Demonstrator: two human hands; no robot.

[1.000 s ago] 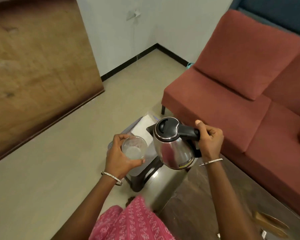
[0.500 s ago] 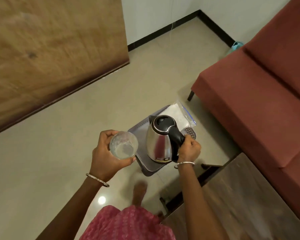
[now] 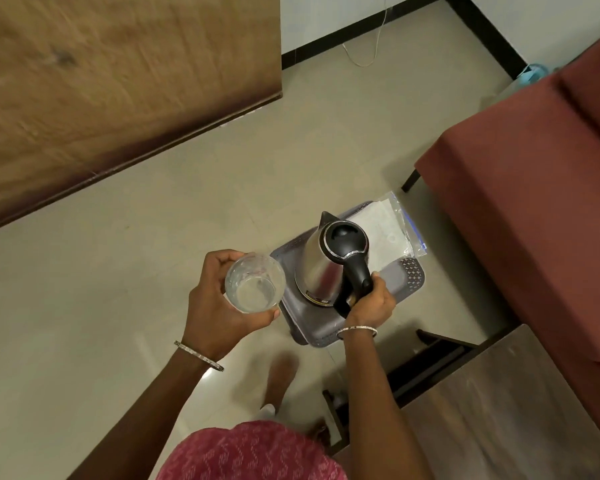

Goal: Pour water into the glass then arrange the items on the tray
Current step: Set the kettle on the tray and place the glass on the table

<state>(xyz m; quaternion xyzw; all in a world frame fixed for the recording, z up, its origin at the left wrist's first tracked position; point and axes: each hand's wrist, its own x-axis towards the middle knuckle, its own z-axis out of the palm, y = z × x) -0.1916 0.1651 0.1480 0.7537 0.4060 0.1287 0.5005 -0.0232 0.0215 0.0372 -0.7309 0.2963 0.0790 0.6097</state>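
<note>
Tray (image 3: 404, 282) partly hidden by kettle (image 3: 321, 271), glass (image 3: 255, 287) contents unclear in left hand (image 3: 215, 306)

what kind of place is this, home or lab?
Probably a home living room or lounge, not a lab: red cushioned sofa, wooden table, and a kettle on a tray on the floor.

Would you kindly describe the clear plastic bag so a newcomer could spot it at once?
Start at the red sofa; at its front corner a grey tray sits on the floor. The bag lies flat at the tray's far end, behind the steel kettle. It alone is see-through, holds white paper and has a blue strip along one edge.
</note>
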